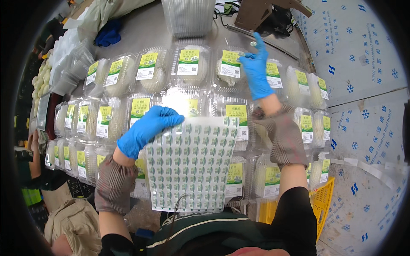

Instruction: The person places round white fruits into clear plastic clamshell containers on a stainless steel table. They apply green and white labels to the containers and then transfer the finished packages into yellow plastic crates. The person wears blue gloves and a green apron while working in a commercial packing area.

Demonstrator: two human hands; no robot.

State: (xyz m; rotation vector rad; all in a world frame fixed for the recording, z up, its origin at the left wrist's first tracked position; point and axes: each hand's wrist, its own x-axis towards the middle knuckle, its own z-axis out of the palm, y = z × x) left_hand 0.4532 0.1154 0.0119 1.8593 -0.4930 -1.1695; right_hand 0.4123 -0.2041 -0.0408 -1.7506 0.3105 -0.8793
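Note:
My left hand (150,128), in a blue glove, pinches the top left corner of a sticker sheet (192,164) covered in rows of small green-and-white labels. The sheet hangs in front of me over several clear plastic boxes. My right hand (257,72), also blue-gloved, is raised over the back row with its fingers apart. A small round sticker (253,43) clings at its index fingertip. Below that hand stands a clear clamshell box (231,81) with a yellow-green and white label and pale contents. The hand partly covers the neighbouring box (274,79).
Several labelled boxes stand in rows on the metal table (145,30). A stack of clear lids or trays (188,19) rises at the back. Behind right is a brown metal device (252,15); a blue cloth (108,33) lies back left. A yellow crate (326,205) is low right. Another person's hand (33,138) shows at left.

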